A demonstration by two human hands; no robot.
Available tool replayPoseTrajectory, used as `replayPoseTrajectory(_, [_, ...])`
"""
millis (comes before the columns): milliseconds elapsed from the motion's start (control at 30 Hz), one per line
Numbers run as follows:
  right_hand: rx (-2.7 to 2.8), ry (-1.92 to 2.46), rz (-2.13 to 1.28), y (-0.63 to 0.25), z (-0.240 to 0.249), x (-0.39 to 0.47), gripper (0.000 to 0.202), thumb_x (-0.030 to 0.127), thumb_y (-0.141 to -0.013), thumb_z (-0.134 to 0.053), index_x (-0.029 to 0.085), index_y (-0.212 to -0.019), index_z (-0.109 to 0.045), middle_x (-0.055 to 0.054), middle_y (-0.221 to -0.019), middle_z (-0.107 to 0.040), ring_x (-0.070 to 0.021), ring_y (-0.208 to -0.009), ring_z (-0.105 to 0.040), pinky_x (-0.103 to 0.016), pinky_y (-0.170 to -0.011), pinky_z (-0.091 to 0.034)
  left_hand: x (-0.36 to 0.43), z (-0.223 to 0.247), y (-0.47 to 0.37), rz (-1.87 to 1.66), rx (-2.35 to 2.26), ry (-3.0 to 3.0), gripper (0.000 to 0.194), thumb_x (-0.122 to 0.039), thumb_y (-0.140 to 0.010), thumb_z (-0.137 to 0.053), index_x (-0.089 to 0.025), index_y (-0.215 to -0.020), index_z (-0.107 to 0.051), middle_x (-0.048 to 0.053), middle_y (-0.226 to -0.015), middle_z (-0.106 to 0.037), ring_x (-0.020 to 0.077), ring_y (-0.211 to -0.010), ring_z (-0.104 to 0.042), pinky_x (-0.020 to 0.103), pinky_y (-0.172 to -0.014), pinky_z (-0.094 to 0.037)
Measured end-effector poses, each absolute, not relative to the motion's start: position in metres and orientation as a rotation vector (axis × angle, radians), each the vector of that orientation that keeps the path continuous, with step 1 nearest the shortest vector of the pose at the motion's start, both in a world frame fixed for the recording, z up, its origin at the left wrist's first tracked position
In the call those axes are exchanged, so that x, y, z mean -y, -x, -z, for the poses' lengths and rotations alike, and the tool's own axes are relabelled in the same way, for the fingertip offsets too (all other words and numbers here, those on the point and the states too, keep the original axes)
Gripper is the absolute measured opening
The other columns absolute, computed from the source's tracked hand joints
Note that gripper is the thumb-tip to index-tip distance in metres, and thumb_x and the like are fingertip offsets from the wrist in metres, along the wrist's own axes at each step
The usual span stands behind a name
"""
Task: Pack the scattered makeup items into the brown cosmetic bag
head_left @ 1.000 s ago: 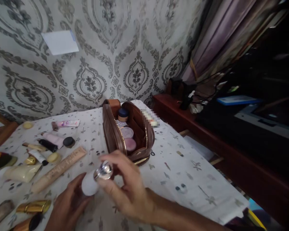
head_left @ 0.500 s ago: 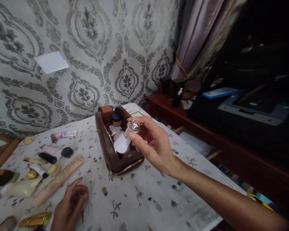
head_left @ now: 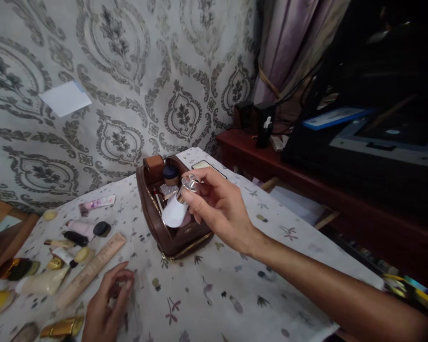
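My right hand [head_left: 219,206] grips a white perfume bottle [head_left: 174,212] by its shiny silver-and-clear cap, fingertips closed around it. The bottle hangs tilted, its white base down to the left, over the opening of a brown cosmetic bag [head_left: 153,221]. The bag stands unzipped on the table; inside are a dark-lidded jar [head_left: 170,174] and a glittery compact [head_left: 169,190]. Part of the bag's inside is hidden by the bottle and my hand. My left hand [head_left: 109,301] lies on the tablecloth with loosely curled fingers apart and nothing in them, beside a long beige tube [head_left: 92,270].
Several cosmetics lie at the left, among them a cream tube [head_left: 44,281], a gold lipstick [head_left: 62,327] and a pink tube [head_left: 98,203]. A phone-like flat object [head_left: 207,166] lies behind the bag. A red-brown desk [head_left: 231,147] with a drawer stands at the right.
The white bottle and my right hand have shifted slightly left and lower over the bag. My left hand stays on the table; the camera view has turned a little.
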State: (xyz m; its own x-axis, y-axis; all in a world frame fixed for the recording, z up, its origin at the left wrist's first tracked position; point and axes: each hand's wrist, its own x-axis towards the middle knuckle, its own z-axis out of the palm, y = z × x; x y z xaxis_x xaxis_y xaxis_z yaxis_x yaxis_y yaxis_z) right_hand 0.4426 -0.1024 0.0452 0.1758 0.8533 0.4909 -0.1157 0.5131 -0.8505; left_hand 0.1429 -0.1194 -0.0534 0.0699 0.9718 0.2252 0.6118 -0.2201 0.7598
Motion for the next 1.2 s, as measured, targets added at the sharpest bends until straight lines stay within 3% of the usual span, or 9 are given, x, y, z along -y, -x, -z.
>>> replayPoseTrajectory(167, [1.066,0.647,-0.985,-0.439,-0.054,0.098,0.033,0.044,-0.082,-0.072,0.022,-0.092,-0.05,0.004,-0.076,-0.058,-0.0066,-0.05,-0.05,-0.019,-0.041,-0.042,0.109,0.011,-0.175,-1.064,-1.313,-2.152,0.035,-0.038,-0.09,-0.062,-0.02,-0.12,-0.057,0.01,-0.106,-0.07,0.0224,-0.098,-0.069,0.029,-0.074,-0.058])
replayPoseTrajectory(267, [1.012,0.576,-1.074,-0.437,-0.062,0.096,0.036,0.046,-0.08,-0.074,0.022,-0.089,-0.047,0.006,-0.07,-0.056,-0.0057,-0.046,-0.049,-0.019,-0.041,-0.041,0.104,-0.013,-0.209,-1.286,-1.245,-2.175,0.046,-0.031,-0.086,-0.067,-0.021,-0.128,-0.051,0.01,-0.109,-0.067,0.0203,-0.094,-0.068,0.027,-0.069,-0.057])
replayPoseTrajectory(367, [0.984,0.539,-1.173,-0.434,-0.069,0.094,0.038,0.046,-0.08,-0.074,0.023,-0.086,-0.045,0.009,-0.06,-0.054,-0.0053,-0.041,-0.046,-0.018,-0.04,-0.037,0.102,-0.028,-0.239,-1.458,-1.256,-2.2,0.054,-0.032,-0.079,-0.074,-0.02,-0.127,-0.051,0.009,-0.111,-0.064,0.0157,-0.082,-0.064,0.022,-0.061,-0.055])
replayPoseTrajectory(567, [0.936,0.505,-1.278,-0.433,-0.074,0.092,0.039,0.048,-0.078,-0.074,0.022,-0.085,-0.045,0.01,-0.057,-0.055,-0.0053,-0.039,-0.046,-0.017,-0.039,-0.036,0.097,-0.034,-0.258,-1.53,-1.27,-2.184,0.041,-0.032,-0.083,-0.072,-0.02,-0.119,-0.057,0.006,-0.108,-0.064,0.0127,-0.076,-0.064,0.018,-0.055,-0.051])
replayPoseTrajectory(733, [1.081,0.483,-1.265,-0.446,-0.08,0.093,0.034,0.038,-0.082,-0.072,0.022,-0.107,-0.055,0.009,-0.062,-0.055,-0.0065,-0.044,-0.05,-0.018,-0.042,-0.043,0.096,-0.031,-0.255,-1.552,-1.245,-2.136,0.042,-0.031,-0.082,-0.072,-0.021,-0.12,-0.057,0.006,-0.113,-0.064,0.0147,-0.086,-0.066,0.02,-0.065,-0.054])
replayPoseTrajectory(900, [1.299,0.431,-1.194,-0.463,-0.087,0.087,0.025,0.03,-0.087,-0.067,0.021,-0.109,-0.06,0.003,-0.079,-0.061,-0.0082,-0.061,-0.06,-0.02,-0.055,-0.052,0.094,-0.033,-0.253,-1.472,-1.193,-2.013,0.044,-0.032,-0.085,-0.071,-0.021,-0.125,-0.055,0.009,-0.118,-0.064,0.0186,-0.095,-0.067,0.025,-0.076,-0.056])
replayPoseTrajectory(1200, [1.488,0.443,-1.069,-0.477,-0.085,0.074,0.023,0.032,-0.09,-0.066,0.018,-0.109,-0.061,0.001,-0.083,-0.062,-0.0086,-0.068,-0.061,-0.02,-0.06,-0.054,0.094,-0.034,-0.258,-1.31,-1.026,-1.802,0.04,-0.038,-0.092,-0.061,-0.021,-0.128,-0.055,0.005,-0.098,-0.068,0.0117,-0.067,-0.059,0.022,-0.06,-0.051])
